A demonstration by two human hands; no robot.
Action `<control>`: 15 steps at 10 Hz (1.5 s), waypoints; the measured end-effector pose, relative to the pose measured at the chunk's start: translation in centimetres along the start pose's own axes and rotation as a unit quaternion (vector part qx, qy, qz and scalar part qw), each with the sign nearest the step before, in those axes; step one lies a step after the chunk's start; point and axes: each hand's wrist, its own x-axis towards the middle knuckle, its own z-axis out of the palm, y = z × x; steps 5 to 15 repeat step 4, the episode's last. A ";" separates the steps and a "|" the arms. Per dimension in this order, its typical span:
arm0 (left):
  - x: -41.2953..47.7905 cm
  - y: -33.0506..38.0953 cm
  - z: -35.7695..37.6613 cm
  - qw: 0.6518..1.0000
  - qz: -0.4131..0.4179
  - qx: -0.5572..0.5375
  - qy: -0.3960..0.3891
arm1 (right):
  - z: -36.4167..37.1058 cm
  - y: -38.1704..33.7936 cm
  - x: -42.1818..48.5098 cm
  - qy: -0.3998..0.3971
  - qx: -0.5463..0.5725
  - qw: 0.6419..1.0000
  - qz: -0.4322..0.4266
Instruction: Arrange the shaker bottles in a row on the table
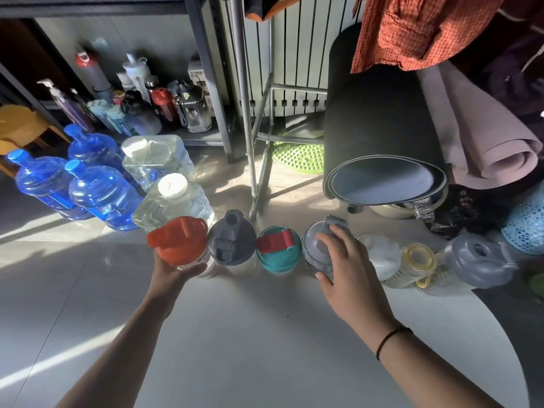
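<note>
Several shaker bottles stand side by side along the far edge of the round white table (pixel 265 334). From left: an orange-lidded bottle (pixel 178 242), a dark grey-lidded bottle (pixel 231 238), a teal-lidded bottle with a red flip cap (pixel 278 248), and a light grey-lidded bottle (pixel 316 245). My left hand (pixel 173 275) wraps the clear body of the orange-lidded bottle from below. My right hand (pixel 344 260) grips the light grey-lidded bottle from its right side. Further right lie a white-capped bottle (pixel 379 254), a yellow-ringed bottle (pixel 418 260) and a grey-lidded bottle (pixel 479 260).
On the floor at left stand blue water jugs (pixel 103 195) and clear jugs (pixel 173 198). A metal shelf (pixel 206 83) holds more bottles. A clothes rack leg (pixel 259 172) and rolled mats (pixel 382 128) stand behind the table.
</note>
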 end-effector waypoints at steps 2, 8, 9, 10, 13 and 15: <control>0.0 -0.1 0.0 1.000 -0.017 0.011 0.009 | -0.1 -0.2 -0.1 0.009 -0.003 1.000 -0.001; -1.1 0.4 0.3 0.999 -0.032 0.008 0.035 | -0.9 -0.5 -0.4 0.017 0.003 1.000 -0.017; -1.1 0.4 0.3 0.999 -0.032 0.008 0.035 | -0.9 -0.5 -0.4 0.017 0.003 1.000 -0.017; -1.1 0.4 0.3 0.999 -0.032 0.008 0.035 | -0.9 -0.5 -0.4 0.017 0.003 1.000 -0.017; -1.1 0.4 0.3 0.999 -0.032 0.008 0.035 | -0.9 -0.5 -0.4 0.017 0.003 1.000 -0.017; -1.1 0.4 0.3 0.999 -0.032 0.008 0.035 | -0.9 -0.5 -0.4 0.017 0.003 1.000 -0.017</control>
